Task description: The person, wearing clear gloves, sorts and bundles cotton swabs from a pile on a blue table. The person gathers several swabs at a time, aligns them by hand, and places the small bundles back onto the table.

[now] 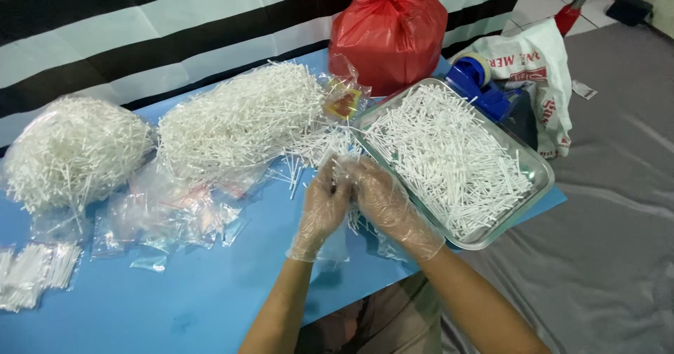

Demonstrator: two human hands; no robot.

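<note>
A single camera, worn on the person's head, looks steeply down and forward over the blue sheet-covered worktop [210,305] from its near edge. It sits close: both forearms enter from the bottom of the frame. The view faces the worktop's far edge, where a black-and-white striped cloth [140,24] hangs, and takes in the grey fabric floor covering [618,221] beyond the right edge.

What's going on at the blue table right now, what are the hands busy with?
A person in thin clear gloves has both hands together over the blue table. The left hand and right hand hold a small bunch of white sticks between them, beside a metal tray full of the same sticks. Two big heaps of sticks lie to the left, with small clear bags in front of them. A tied red bag sits behind the tray.
</note>
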